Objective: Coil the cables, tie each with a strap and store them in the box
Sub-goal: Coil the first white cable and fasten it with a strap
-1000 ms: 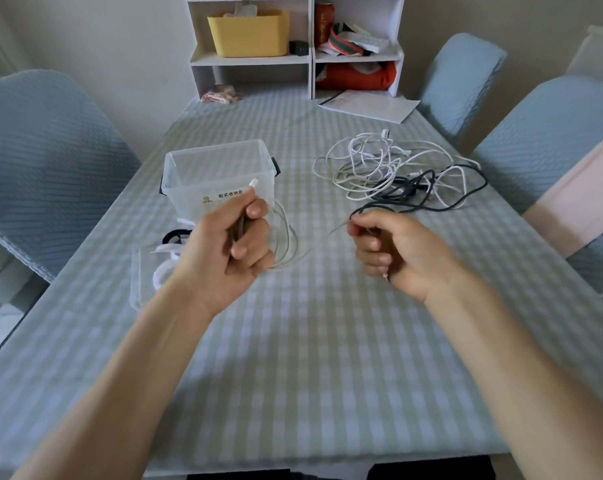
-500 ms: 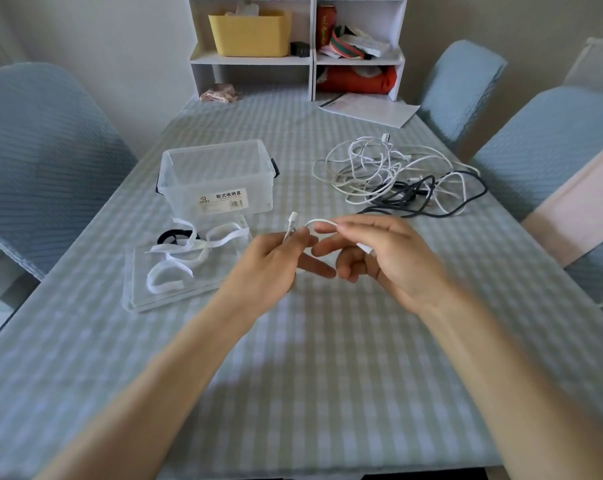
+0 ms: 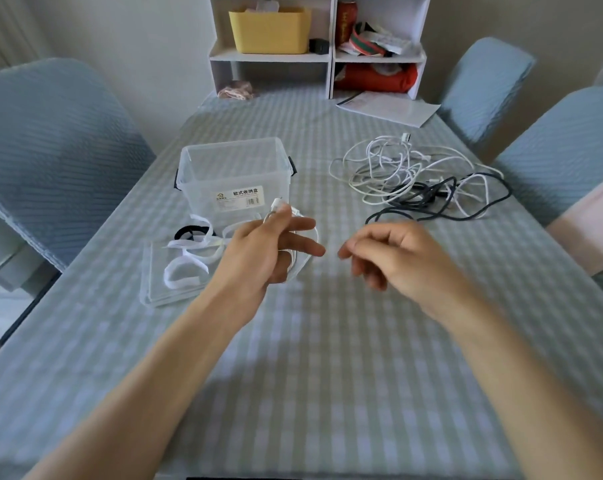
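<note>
Lower half of desk (image 3: 327, 375) open, checked cloth bare between the forearms. Centre frame: left hand (image 3: 268, 251) gripping a coiled white cable (image 3: 305, 261), plug ends pinched above the thumb, coil looped round the fingers. Right hand (image 3: 393, 258) just beside it, apart, fingers loosely curled, nothing held. Above left hand: clear storage box (image 3: 236, 178), upright, lid off, no contents discernible. Lid (image 3: 168, 285) flat at centre left, carrying white straps (image 3: 189, 261) and one black. Upper right: tangled white and black cables (image 3: 421, 181), well apart from both hands.
</note>
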A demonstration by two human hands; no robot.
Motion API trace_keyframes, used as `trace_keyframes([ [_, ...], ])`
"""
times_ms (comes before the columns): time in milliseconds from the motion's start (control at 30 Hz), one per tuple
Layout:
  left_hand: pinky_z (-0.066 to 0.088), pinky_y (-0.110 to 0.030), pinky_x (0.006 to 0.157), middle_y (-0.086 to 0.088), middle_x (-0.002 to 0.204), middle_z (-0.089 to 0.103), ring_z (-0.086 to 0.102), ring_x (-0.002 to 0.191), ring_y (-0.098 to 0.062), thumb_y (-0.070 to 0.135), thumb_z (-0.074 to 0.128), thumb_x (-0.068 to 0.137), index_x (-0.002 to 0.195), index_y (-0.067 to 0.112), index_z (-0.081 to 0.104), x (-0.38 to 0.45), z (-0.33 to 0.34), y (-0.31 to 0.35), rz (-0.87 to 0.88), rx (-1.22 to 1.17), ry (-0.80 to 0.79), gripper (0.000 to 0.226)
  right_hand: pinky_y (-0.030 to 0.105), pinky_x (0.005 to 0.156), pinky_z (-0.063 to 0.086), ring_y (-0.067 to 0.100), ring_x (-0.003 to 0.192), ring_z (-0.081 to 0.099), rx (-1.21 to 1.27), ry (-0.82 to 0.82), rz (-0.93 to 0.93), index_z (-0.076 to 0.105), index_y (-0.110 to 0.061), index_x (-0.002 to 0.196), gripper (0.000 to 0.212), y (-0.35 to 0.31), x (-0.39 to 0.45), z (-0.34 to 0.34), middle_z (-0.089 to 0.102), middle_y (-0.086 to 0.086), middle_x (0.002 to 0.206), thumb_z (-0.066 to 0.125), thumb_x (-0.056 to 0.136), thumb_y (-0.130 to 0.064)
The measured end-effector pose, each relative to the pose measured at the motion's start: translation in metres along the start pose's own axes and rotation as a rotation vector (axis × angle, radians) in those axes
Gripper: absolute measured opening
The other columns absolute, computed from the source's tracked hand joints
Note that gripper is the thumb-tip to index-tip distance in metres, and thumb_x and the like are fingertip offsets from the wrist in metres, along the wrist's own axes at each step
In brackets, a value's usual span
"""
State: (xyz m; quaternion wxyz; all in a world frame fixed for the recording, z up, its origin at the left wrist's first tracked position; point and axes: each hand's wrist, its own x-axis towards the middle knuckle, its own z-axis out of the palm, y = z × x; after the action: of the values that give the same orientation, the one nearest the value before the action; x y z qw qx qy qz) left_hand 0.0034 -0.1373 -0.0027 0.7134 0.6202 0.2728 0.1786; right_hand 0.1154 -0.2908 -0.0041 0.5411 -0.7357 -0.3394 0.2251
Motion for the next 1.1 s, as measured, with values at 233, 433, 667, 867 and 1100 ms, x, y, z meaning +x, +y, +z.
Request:
trace_keyframes([
  [233, 0.014, -0.028, 0.049, -0.01, 0.056, 0.058, 0.019, 0.033, -0.01, 0.033, 0.045, 0.104, 0.094, -0.001, 0.071, 0.001, -0.003, 0.001, -0.073, 0.016, -0.047, 0.043, 0.017, 0.061, 0.045, -0.002, 0.062, 0.059, -0.45, 0.239, -0.104, 0.073, -0.021, 0.083, 0.007, 0.035, 0.018, -0.009, 0.069, -0.011, 0.071, 0.068, 0.088, -0.019],
  [433, 0.018, -0.024, 0.042, -0.008, 0.052, 0.055, 0.018, 0.031, -0.01, 0.029, 0.046, 0.103, 0.094, -0.002, 0.069, 0.002, -0.008, 0.001, -0.118, -0.002, -0.041, 0.04, 0.032, 0.077, 0.052, 0.012, 0.08, 0.064, -0.593, 0.127, -0.071, 0.074, -0.02, 0.087, 0.017, 0.02, 0.048, 0.013, 0.071, -0.006, 0.084, 0.066, 0.086, -0.035],
  [667, 0.019, -0.023, 0.039, -0.009, 0.053, 0.055, 0.018, 0.031, -0.01, 0.031, 0.044, 0.104, 0.089, 0.001, 0.069, 0.005, -0.012, 0.004, -0.112, -0.015, -0.067, 0.041, 0.032, 0.07, 0.05, 0.022, 0.082, 0.064, -0.689, 0.091, 0.037, 0.067, -0.02, 0.077, 0.01, 0.014, 0.076, 0.036, 0.068, 0.001, 0.081, 0.061, 0.085, -0.024],
  [867, 0.021, -0.023, 0.041, -0.01, 0.055, 0.058, 0.019, 0.032, -0.01, 0.032, 0.045, 0.104, 0.088, 0.002, 0.07, 0.004, -0.011, 0.006, -0.114, 0.014, -0.1, 0.042, 0.01, 0.049, 0.031, 0.0, 0.043, 0.046, -0.269, 0.158, -0.13, 0.077, -0.022, 0.083, 0.009, 0.007, 0.054, 0.013, 0.053, -0.015, 0.045, 0.074, 0.089, -0.027],
  [1100, 0.015, -0.03, 0.05, -0.023, 0.076, 0.072, 0.018, 0.032, -0.01, 0.049, 0.032, 0.104, 0.099, -0.003, 0.069, -0.002, -0.01, 0.007, -0.107, 0.177, -0.215, 0.065, 0.026, 0.051, 0.053, 0.021, 0.067, 0.074, 0.067, 0.023, -0.25, 0.07, -0.014, 0.093, 0.012, -0.014, 0.036, 0.014, 0.074, 0.003, 0.077, 0.062, 0.096, -0.007],
])
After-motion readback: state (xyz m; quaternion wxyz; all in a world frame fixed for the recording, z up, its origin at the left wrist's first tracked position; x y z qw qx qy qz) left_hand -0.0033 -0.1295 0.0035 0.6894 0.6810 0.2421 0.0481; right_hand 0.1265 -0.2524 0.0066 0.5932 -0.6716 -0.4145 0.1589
